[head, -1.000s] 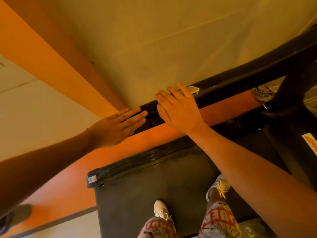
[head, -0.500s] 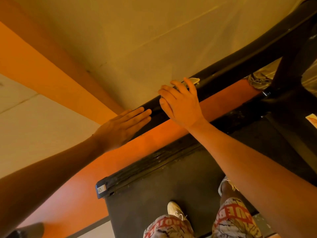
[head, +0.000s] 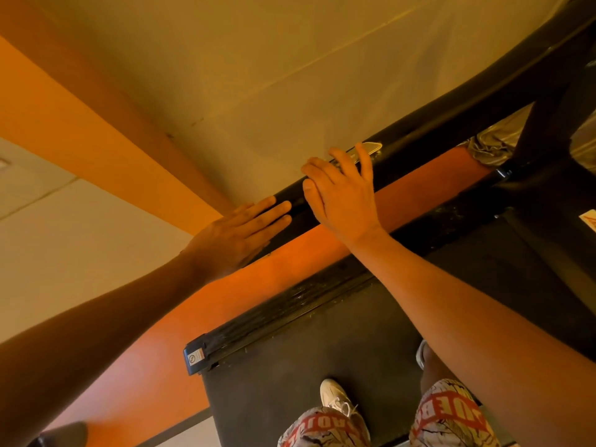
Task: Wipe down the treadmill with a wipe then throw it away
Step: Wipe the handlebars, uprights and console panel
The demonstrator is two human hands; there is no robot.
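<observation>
Since the earlier frames, the right hand (head: 342, 201) has been shifted slightly up the treadmill handrail (head: 451, 124) toward the upper right. It is laid over the rail at frame centre, fingers slightly spread and draped across the top. A pale, shiny patch (head: 371, 147) is seen just past the fingertips; whether it is the wipe cannot be told. The left hand (head: 235, 240) is laid flat on the lower end of the handrail, fingers straight and pressed together. The treadmill belt (head: 306, 366) is located at lower centre, with a white shoe (head: 333, 396) placed on it.
</observation>
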